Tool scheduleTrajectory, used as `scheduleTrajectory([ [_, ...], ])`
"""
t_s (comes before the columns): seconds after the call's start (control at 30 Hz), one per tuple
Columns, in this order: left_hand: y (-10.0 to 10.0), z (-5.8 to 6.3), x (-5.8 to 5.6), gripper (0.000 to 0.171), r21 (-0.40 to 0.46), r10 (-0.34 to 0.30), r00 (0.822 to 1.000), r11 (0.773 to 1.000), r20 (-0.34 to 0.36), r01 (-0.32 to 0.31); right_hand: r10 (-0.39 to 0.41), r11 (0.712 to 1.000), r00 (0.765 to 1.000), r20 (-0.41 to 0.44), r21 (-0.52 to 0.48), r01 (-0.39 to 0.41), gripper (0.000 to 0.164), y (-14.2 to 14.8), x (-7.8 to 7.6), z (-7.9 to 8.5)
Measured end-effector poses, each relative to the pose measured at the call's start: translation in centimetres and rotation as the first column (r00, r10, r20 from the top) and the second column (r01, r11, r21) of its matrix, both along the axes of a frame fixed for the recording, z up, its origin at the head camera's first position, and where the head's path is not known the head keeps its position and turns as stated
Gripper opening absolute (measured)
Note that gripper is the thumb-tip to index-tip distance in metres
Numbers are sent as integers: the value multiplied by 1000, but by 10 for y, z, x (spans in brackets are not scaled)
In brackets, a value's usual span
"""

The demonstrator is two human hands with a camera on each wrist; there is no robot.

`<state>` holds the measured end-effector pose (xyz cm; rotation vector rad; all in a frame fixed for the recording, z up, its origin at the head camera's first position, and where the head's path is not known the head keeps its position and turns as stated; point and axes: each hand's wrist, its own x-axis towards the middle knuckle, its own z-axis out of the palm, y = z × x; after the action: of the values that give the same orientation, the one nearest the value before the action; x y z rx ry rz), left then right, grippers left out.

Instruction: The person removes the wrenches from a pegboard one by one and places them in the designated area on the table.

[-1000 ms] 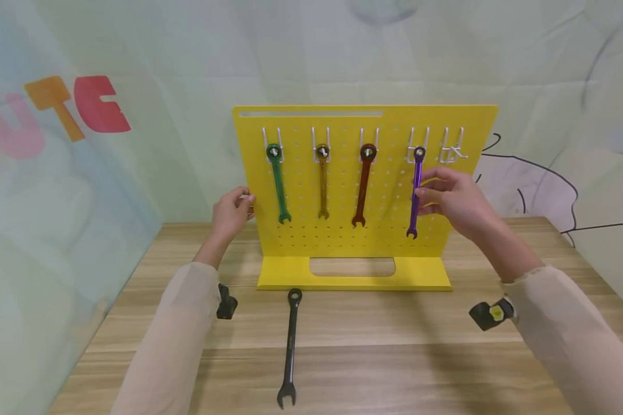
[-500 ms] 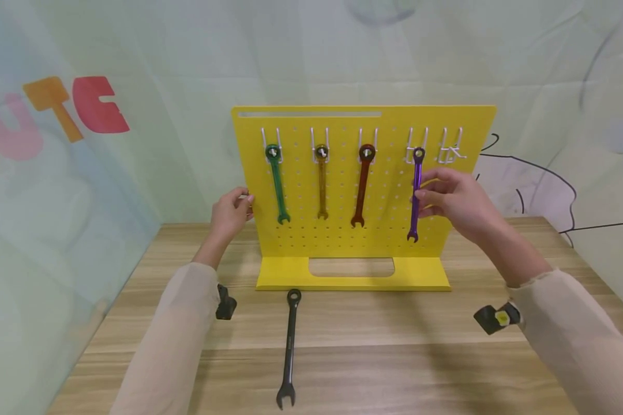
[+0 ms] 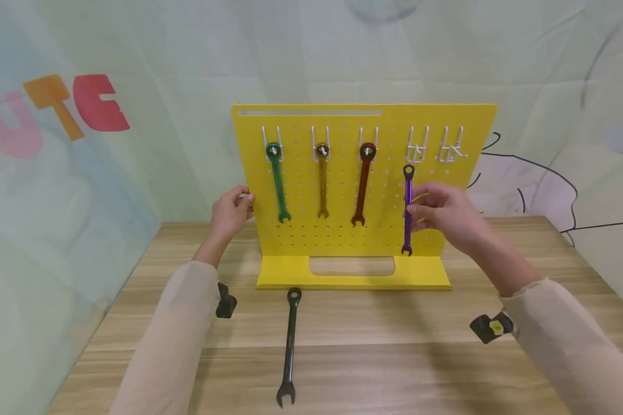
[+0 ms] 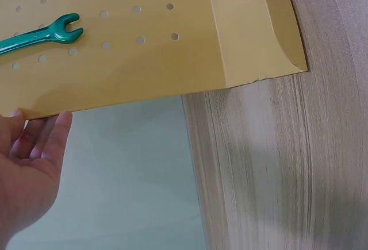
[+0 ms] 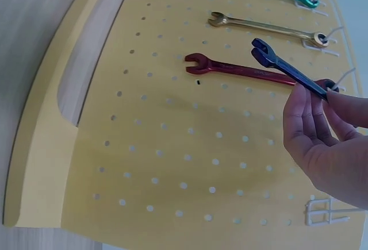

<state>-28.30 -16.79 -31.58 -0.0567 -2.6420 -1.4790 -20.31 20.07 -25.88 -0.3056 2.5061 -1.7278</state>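
My right hand [image 3: 449,216] pinches a purple combination wrench [image 3: 408,210] between thumb and fingers. The wrench hangs nearly upright, ring end up, off the fourth hook [image 3: 417,151] and a little below it. In the right wrist view its open end [image 5: 264,53] points away from the hand. At the board's left edge, my left hand [image 3: 232,214] grips the yellow pegboard [image 3: 337,242] with thumb and fingertips; part of the fingers is hidden behind it. A green wrench [image 3: 278,187], a gold wrench [image 3: 322,187] and a red wrench [image 3: 362,187] hang on the other hooks to the left.
A black wrench [image 3: 289,346] lies on the wooden table [image 3: 374,369] in front of the board's base [image 3: 285,276]. The rightmost hook [image 3: 451,151] bears nothing. Behind the table hangs a printed cloth backdrop [image 3: 187,69].
The purple wrench's ring has come away from the fourth hook; my right hand has brought it down and slightly left. The left hand stays at the board's edge.
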Motion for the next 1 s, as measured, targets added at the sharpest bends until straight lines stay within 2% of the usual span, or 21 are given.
scheduleTrajectory([
  [0.43,-1,0,0,30,3,-5,1000,1000,-8,5,37,999,994,105,-43,-33,16,-13,0,-32],
  [1.0,-2,-1,-2,30,-6,-6,1000,1000,-10,6,120,987,972,204,-125,-96,14,-45,7,-86],
])
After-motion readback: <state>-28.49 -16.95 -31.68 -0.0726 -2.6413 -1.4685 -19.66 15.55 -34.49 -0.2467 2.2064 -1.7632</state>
